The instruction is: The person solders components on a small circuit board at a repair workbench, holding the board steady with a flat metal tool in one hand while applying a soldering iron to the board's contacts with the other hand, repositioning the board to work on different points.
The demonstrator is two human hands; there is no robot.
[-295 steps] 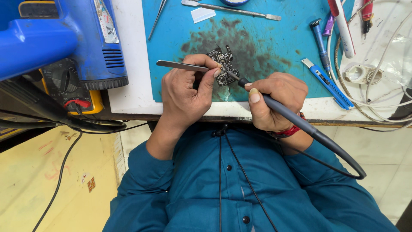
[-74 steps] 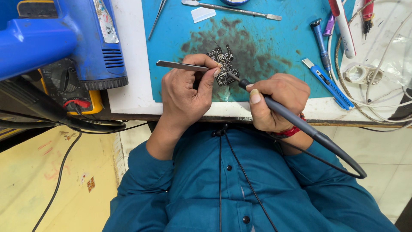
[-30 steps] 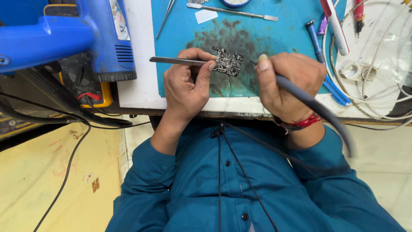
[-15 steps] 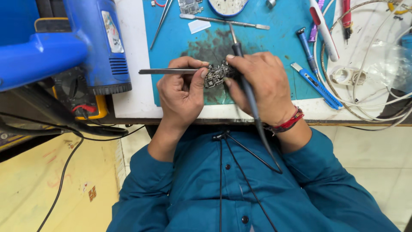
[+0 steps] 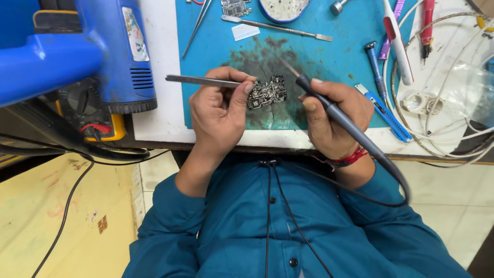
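Note:
A small dark circuit board (image 5: 267, 92) lies on the stained patch of a blue work mat (image 5: 339, 56). My left hand (image 5: 218, 110) holds thin metal tweezers (image 5: 200, 80), whose long end points left; its thumb and fingertips rest at the board's left edge. My right hand (image 5: 334, 118), with a red thread at the wrist, grips a black soldering iron (image 5: 342, 117) like a pen. The iron's tip (image 5: 288, 66) points up-left, just above the board's right corner and apart from it. Its cable loops down to my right.
A blue hot-air unit (image 5: 103, 51) and a yellow meter (image 5: 100, 121) stand at the left. On the mat's far side lie a metal spudger (image 5: 278, 27) and spare tweezers (image 5: 198, 23). Blue screwdrivers (image 5: 378, 77), pens and coiled white cable (image 5: 437, 108) crowd the right.
My right hand has slid right off the board and swung the iron, so its tip now points up-left beside the board. The left hand keeps the tweezers at the board.

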